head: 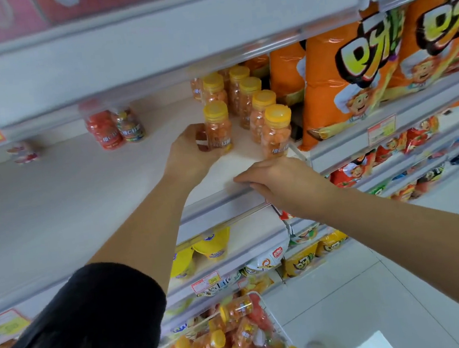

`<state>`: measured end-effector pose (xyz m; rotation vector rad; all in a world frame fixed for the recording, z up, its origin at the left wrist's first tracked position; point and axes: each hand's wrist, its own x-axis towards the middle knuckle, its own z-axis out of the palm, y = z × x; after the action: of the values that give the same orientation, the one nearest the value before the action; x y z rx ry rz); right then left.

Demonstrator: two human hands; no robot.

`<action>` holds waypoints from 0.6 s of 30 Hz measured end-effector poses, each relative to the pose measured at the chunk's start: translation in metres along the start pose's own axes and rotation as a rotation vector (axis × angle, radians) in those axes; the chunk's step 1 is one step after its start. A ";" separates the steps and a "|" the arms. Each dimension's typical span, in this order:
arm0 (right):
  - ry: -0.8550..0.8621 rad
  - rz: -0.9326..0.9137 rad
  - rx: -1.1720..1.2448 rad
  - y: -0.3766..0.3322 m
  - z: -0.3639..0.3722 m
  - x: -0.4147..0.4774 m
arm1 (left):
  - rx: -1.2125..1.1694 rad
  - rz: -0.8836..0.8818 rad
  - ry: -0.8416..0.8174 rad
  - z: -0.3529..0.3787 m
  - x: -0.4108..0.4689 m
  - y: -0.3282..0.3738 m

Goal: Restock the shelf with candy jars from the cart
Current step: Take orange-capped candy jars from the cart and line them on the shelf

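Nearest to me, at the bottom of the view, the cart (pixel 277 325) is full of loose candy jars (pixel 237 309), too many and too blurred for me to count, and it stands on a pale tiled floor (pixel 376 286). Beside it, lower shelves carry yellow snack packs (pixel 302 262). Above that is the white shelf (pixel 83 195) in a shop aisle. My right hand (pixel 283 185) rests on its front edge with the fingers bent over the rail, gripping it. My left hand (pixel 189 152), coming out of a black sleeve (pixel 96 323), is further in and holds an upright orange jar (pixel 218 129) with a yellow lid, fingers wrapped round its lower part, the jar standing on the shelf. Just right of it runs a row of four similar jars (pixel 263 113), and at least two more stand behind. Well apart to the left stand two other jars (pixel 116 127), one red and one mixed. On the right, three big orange snack bags (pixel 335 83) stand.
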<state>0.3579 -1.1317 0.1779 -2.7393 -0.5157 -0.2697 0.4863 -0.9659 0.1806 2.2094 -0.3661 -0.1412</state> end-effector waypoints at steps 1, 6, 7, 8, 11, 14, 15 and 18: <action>0.013 -0.013 0.005 0.000 0.001 0.000 | -0.002 0.003 0.010 0.002 0.002 0.002; 0.066 -0.062 0.010 0.002 0.002 -0.001 | -0.038 -0.022 0.074 0.016 0.014 0.009; 0.074 -0.067 0.008 0.003 0.003 -0.001 | -0.039 -0.027 0.082 0.018 0.017 0.010; 0.081 -0.068 0.006 0.004 0.005 -0.001 | -0.039 -0.033 0.090 0.020 0.019 0.011; 0.094 -0.078 0.005 0.006 0.008 -0.001 | -0.040 -0.048 0.115 0.025 0.024 0.012; 0.096 -0.090 0.003 0.008 0.009 0.000 | -0.035 -0.066 0.142 0.029 0.027 0.013; 0.097 -0.090 0.003 0.008 0.009 0.000 | -0.033 -0.073 0.146 0.030 0.027 0.013; 0.101 -0.089 -0.001 0.009 0.011 0.000 | -0.018 -0.082 0.151 0.031 0.030 0.014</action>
<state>0.3626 -1.1357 0.1652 -2.6910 -0.6104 -0.4281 0.5046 -1.0066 0.1732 2.2023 -0.1908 -0.0211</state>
